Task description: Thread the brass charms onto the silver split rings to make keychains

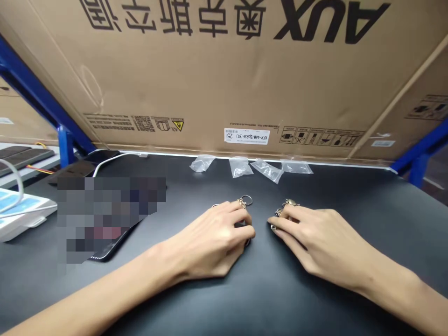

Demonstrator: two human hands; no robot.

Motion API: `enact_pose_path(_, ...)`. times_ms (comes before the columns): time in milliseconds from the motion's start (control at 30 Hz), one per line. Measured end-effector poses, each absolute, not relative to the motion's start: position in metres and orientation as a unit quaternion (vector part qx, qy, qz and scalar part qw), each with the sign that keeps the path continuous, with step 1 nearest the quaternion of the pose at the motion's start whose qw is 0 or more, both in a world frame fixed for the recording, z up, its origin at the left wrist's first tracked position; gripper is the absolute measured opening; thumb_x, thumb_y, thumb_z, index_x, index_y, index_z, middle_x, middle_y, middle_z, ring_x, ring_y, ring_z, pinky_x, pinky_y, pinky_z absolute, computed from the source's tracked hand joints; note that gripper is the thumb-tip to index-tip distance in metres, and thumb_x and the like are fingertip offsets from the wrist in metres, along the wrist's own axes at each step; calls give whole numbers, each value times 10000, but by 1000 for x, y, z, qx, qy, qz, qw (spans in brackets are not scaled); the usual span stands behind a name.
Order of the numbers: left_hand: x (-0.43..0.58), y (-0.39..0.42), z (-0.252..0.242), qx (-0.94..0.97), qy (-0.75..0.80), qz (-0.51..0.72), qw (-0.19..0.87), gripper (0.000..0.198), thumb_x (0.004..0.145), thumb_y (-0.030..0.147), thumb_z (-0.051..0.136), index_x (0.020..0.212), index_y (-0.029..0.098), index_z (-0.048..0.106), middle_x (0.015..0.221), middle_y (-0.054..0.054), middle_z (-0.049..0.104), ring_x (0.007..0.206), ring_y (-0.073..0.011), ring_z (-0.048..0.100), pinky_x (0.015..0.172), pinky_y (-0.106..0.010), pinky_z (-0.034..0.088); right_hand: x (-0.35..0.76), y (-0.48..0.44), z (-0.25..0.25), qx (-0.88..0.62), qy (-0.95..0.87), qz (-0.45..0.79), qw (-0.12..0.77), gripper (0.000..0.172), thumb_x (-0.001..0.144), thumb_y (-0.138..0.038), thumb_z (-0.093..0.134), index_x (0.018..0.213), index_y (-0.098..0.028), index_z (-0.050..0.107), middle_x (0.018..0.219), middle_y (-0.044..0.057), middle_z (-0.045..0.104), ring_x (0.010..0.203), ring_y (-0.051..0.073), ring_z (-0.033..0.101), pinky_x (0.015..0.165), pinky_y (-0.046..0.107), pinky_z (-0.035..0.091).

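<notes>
My left hand [213, 238] rests on the black desk mat [266, 298], its fingers curled around a metal key ring [246, 200] and other small metal parts. Only a few inches to the right, my right hand [317, 240] pinches a cluster of small gold-toned rings [285, 207]. The fingertips of the two hands face each other with a narrow gap between them. Part of what each hand holds is hidden by the fingers.
Several small clear plastic bags [241, 167] lie along the far edge of the mat. Behind them is a large cardboard box [224, 70] on a blue frame [42, 84]. A black phone [108, 249], partly blurred out, lies at left, near a white tray [21, 212] and a white cable [119, 161].
</notes>
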State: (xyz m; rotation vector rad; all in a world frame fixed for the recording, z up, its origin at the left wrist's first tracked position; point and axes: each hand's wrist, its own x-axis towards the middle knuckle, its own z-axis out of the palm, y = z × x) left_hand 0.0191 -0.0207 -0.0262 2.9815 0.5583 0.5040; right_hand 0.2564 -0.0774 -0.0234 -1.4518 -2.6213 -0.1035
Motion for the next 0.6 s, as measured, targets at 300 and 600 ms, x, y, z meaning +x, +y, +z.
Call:
enact_pose_path(300,14,-14,-31,933,216,285,42,228,841,80,484,953,151,670,900,-72,685,759,-171,584,673,-293,476,263,-72,-24,-493,-861,-69,107,282,1011,-343,406,1126,-261,651,1025,41,665,732,151,632,573,276,389)
enact_pose_path(600,7,-4,-26,867,331,371,37,209,833,73,473,815,173,656,775,-1,663,619,-104,555,605,-222,430,228,-21,-21,-426,-892,-149,31,201,988,-159,445,1070,-178,627,976,55,646,664,131,607,488,253,321)
